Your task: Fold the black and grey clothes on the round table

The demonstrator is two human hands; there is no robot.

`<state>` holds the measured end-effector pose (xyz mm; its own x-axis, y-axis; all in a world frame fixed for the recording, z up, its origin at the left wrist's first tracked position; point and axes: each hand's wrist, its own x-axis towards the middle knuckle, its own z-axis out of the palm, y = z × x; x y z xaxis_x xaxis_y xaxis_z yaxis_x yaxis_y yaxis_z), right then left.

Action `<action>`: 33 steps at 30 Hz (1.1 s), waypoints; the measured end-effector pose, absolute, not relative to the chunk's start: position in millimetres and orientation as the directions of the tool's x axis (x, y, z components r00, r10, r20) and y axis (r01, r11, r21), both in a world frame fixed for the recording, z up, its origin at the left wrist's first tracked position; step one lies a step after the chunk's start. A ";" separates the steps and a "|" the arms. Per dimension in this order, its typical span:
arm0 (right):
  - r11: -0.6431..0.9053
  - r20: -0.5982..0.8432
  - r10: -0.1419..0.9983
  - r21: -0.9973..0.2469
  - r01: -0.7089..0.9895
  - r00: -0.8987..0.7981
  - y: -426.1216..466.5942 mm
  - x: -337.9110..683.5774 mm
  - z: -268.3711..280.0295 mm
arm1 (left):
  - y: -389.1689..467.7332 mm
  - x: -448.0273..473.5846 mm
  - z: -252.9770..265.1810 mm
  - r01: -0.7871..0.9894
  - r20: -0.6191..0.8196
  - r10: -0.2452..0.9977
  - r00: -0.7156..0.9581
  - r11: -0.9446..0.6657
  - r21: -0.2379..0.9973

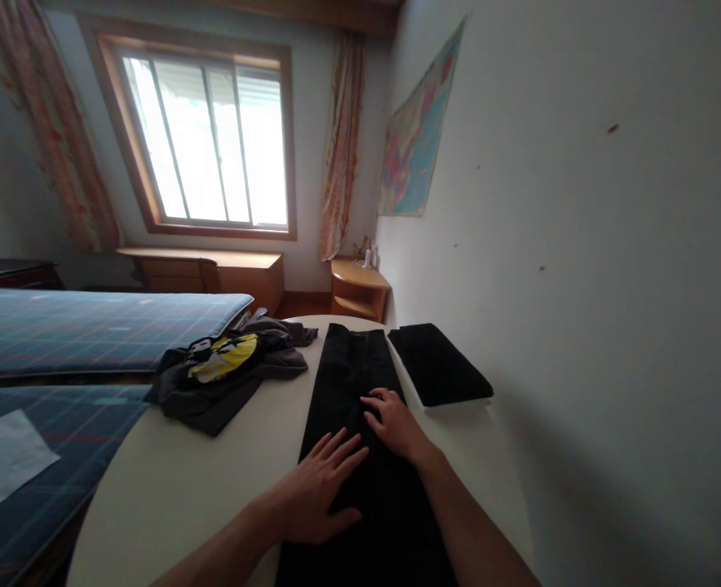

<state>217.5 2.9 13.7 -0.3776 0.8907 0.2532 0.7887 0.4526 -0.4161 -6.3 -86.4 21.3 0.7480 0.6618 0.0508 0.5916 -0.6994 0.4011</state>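
A long black garment, which looks like a pair of trousers folded lengthwise (351,367), lies flat on the round white table (214,473), running away from me. My left hand (324,485) rests on its left part, palm down with fingers spread. Slightly farther along, my right hand (394,420) lies on the right side of the cloth, its fingers apart and a little bent. Neither hand grips anything. Right of the trousers sits a neatly folded black cloth (443,367) on something white and flat. A crumpled dark grey T-shirt with a yellow print (232,367) is at the table's left edge.
Two blue plaid mattresses (91,326) are on the left, with a paper sheet (6,461) on the nearer one. A white wall (581,326) bounds the right side. Beyond the table stand a low wooden desk (244,265) and a corner shelf (360,277).
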 end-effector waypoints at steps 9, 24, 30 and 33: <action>0.446 0.149 0.895 -0.308 0.840 -0.421 -5.6 218.0 27.3 | -85.6 -8.4 25.2 0.600 0.049 0.665 0.746 -0.702 0.384; 0.517 0.235 0.854 -0.272 0.812 -0.464 -2.3 217.5 28.3 | -84.5 -0.8 22.7 0.456 0.232 0.546 0.805 -0.819 0.347; 0.430 0.145 0.903 -0.342 0.836 -0.405 -0.8 222.0 10.5 | -88.3 0.6 27.8 0.442 0.260 0.552 0.792 -0.813 0.378; 0.396 0.085 0.916 -0.347 0.850 -0.391 -0.8 225.4 9.4 | -90.7 1.8 28.9 0.418 0.246 0.522 0.817 -0.830 0.370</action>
<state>225.4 -0.8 9.4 -0.3914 0.9162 0.0854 0.8502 0.3956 -0.3473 1.8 -90.7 28.9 0.8169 0.5215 0.2462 0.4182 -0.8297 0.3697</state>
